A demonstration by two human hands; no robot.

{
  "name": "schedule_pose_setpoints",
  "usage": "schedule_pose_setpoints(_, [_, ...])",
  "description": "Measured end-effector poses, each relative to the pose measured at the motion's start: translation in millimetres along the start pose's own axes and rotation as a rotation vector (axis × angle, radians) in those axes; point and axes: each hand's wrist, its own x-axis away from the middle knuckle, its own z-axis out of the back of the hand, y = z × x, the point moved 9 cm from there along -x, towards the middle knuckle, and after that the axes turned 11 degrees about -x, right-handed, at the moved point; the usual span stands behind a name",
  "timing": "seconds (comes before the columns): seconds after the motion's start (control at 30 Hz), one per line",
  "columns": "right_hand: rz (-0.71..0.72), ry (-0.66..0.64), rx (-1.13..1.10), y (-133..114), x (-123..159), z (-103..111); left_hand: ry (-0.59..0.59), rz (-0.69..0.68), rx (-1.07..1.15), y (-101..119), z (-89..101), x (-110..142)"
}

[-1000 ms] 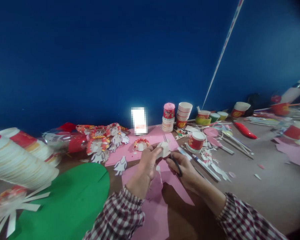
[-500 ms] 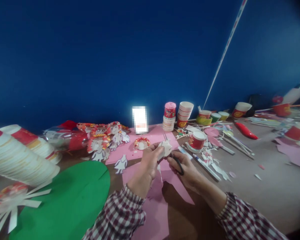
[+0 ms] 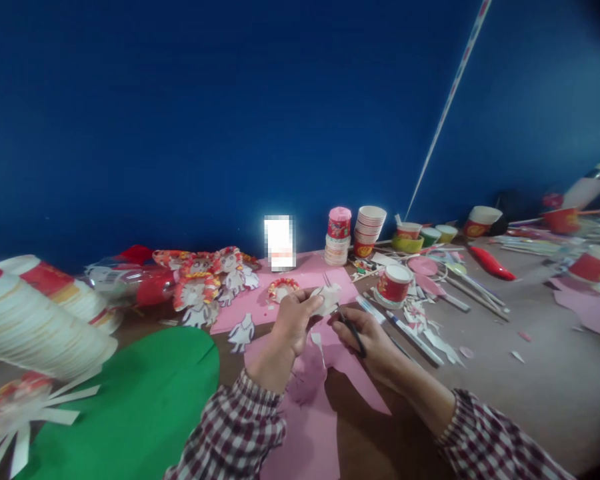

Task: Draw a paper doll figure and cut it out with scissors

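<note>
My left hand pinches a small piece of white paper between thumb and fingers. In my right hand is a pair of scissors with a dark handle, its thin blades reaching up at the paper. How far the blades are apart I cannot tell. Below both hands lies pink paper, with a white scrap on it. Left of my left hand rests a white paper cutout with a dark outline. Just beyond the hands is a red and yellow ring, partly covered by my left hand.
A large green sheet and toppled stacks of paper cups fill the left side. Decorated paper figures lie behind. Cup stacks, a red paper cup, markers and paper scraps spread rightward, before a blue wall.
The white paper has turned and shifted slightly left in my left hand. The scissors have tilted a little in my right hand, and the white scrap below shows more fully.
</note>
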Motion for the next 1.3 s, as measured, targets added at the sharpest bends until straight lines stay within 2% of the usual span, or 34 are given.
schedule_pose_setpoints(0.77, [0.004,-0.046,0.010,3.2,0.6,-3.1,-0.059,-0.028,-0.013,7.4,-3.6,2.7])
schedule_pose_setpoints(1.3, [0.058,-0.052,0.040,-2.4,1.8,-4.9,-0.058,-0.004,-0.020,2.0,0.4,-1.3])
